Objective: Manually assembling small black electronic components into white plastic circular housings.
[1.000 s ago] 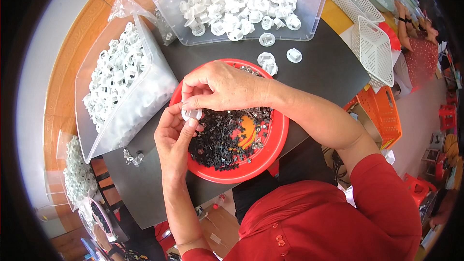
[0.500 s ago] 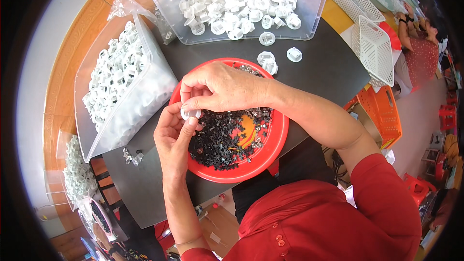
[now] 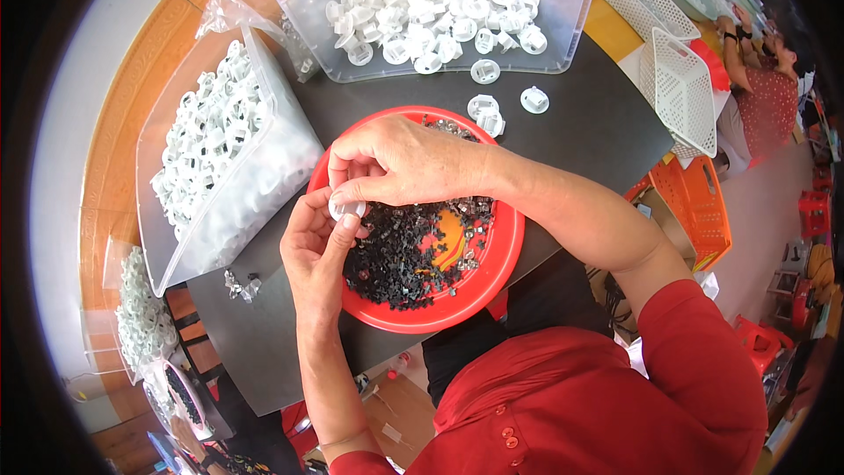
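Between my two hands is a round white plastic part (image 3: 348, 208). My left hand (image 3: 318, 233) grips it from below, thumb on its near edge. My right hand (image 3: 400, 158) reaches over from the right, fingers bent and pinched at the part's top; whatever tiny piece they may hold is hidden. Both hands are above the left side of a red round tray (image 3: 505, 273). In it lie many small black pieces (image 3: 387, 268) and small shiny metal or clear pieces (image 3: 470, 255).
A clear bin (image 3: 563, 0) of white round parts stands at the back, another bin (image 3: 237, 229) at left. Loose white parts (image 3: 534, 99) and small metal bits (image 3: 242, 286) lie on the dark table (image 3: 607, 114). White baskets (image 3: 681, 92) and another person (image 3: 765, 110) are at far right.
My hands and the white part stay almost exactly in place. At the lower left, another person's hand and forearm have come into view near a container of black pieces.
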